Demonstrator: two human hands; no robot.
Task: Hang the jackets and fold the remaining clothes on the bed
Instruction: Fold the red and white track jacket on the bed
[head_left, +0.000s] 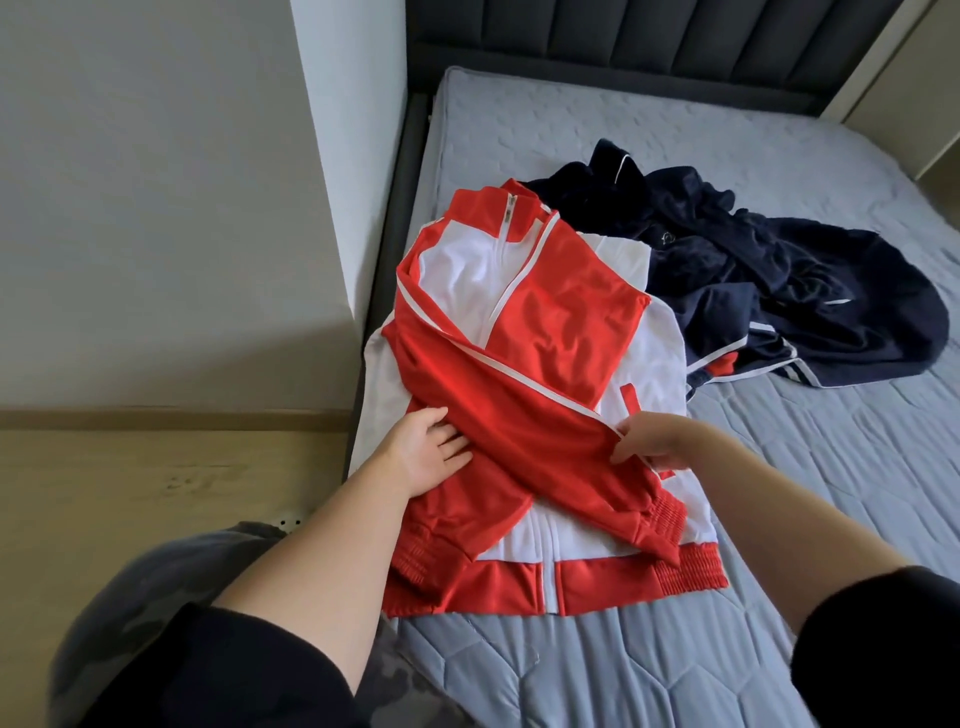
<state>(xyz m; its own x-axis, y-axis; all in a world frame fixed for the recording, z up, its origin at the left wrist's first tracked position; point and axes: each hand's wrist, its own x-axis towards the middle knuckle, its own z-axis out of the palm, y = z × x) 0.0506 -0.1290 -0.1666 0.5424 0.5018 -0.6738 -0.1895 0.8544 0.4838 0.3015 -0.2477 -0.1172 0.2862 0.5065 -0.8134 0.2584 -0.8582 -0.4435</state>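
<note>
Head view, nearest first: my black sleeves (883, 649) frame the bottom of the picture, with camouflage trousers (156, 582) below my left arm.

My left hand (428, 452) lies flat on the red-and-white jacket (545, 332), fingers straight and slightly spread, pressing on red fabric at the jacket's left side. My right hand (654, 441) has its fingers curled and pinches the white-piped edge of the red sleeve that runs across the jacket's front.

The jacket lies front up on the bed (675, 665), close to the bed's left edge, with the hem toward me and the collar toward the headboard (649, 47). The zip is closed up to the standing red collar. The body is white, with red shoulders, red sleeves and thin white piping. A red ribbed band runs along the hem, and the cuffs are red and ribbed too. Both sleeves are folded inward and cross over the chest, with their cuffs ending near the hem. A short red pocket trim shows on the white panel just beyond my right hand.

Beyond the jacket, touching its far right side, a crumpled heap of navy clothes (779, 280) lies on the grey quilted surface. White stripes and a small red patch show at its near edge.
</note>
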